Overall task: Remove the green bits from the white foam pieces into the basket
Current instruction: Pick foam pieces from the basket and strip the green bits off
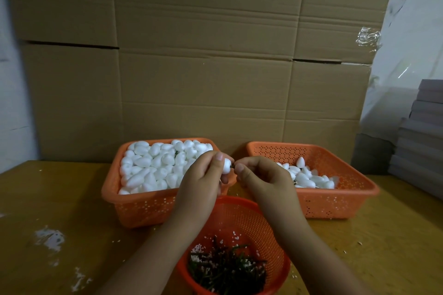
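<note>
Just above the near round basket (268, 230), both hands meet over the middle of the tabletop (60, 199). The left hand (203, 179) has its fingers curled around a white foam piece (226, 166), the thumb pressed flat on top of it and the piece poking out to the right of the fingertips. The right hand (261, 175) is bunched tight, its thumb and forefinger pressed together and pinching at a small dark green bit (232, 165) that sticks out of the foam piece's right end; the two hands are almost touching there. The held piece is smooth, rounded and egg-like, plain white apart from that dark stub. Behind the left hand, toward the far edge, a rectangular orange tray (143, 206) is heaped full of similar white foam pieces. Behind the right hand sits a second orange tray (335, 201), holding only a small pile of white pieces along its near left side, its perforated floor otherwise showing. The round basket at the near edge holds a tangle of dark green stems (227, 268) sprinkled with white foam crumbs. Flattened cardboard boxes (203, 55) stand behind the trays, and white crumbs and smears dot the wood to the left.
</note>
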A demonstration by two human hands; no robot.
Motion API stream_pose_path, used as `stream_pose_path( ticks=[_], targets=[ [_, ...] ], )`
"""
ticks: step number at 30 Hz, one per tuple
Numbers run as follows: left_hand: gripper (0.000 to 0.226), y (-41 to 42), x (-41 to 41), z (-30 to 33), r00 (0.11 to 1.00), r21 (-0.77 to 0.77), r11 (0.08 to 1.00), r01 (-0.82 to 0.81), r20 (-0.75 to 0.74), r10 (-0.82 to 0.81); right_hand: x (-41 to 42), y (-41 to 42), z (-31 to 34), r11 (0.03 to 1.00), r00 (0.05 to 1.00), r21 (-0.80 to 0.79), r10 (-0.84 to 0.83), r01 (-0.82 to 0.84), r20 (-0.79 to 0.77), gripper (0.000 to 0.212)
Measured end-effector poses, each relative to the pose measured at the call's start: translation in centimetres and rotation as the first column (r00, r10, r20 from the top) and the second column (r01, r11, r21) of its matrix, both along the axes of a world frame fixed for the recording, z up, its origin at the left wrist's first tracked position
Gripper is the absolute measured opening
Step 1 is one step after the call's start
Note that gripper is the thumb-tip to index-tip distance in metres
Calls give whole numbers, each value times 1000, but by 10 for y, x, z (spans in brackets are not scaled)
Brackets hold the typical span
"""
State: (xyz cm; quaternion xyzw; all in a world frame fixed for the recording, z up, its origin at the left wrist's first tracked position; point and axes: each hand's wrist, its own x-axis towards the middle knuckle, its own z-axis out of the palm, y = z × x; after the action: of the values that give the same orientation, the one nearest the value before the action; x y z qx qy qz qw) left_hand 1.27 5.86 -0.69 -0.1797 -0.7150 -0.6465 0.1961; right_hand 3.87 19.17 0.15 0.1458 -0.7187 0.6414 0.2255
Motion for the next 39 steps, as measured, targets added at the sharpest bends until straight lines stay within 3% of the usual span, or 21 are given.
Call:
stream_pose_path(
  ticks=[12, 24, 31, 39],
  targets=[
    [32, 0, -2, -2, 1000, -13, 1000, 12, -6, -12, -3, 0, -4, 996, 997, 36, -77, 77, 13, 15],
    [32, 4, 0, -3, 1000, -58, 998, 8, 3, -8, -2, 0, -3, 983, 991, 139, -111, 120, -74, 17],
    [33, 4, -2, -6, 1000, -77, 997, 2, -16, -4, -1, 0, -4, 985, 993, 133, -103, 110, -59, 17],
    [33, 5, 0, -4, 998, 60, 997, 50, 34, -52, -6, 3, -4, 994, 993, 5, -113, 113, 35, 13]
  ],
)
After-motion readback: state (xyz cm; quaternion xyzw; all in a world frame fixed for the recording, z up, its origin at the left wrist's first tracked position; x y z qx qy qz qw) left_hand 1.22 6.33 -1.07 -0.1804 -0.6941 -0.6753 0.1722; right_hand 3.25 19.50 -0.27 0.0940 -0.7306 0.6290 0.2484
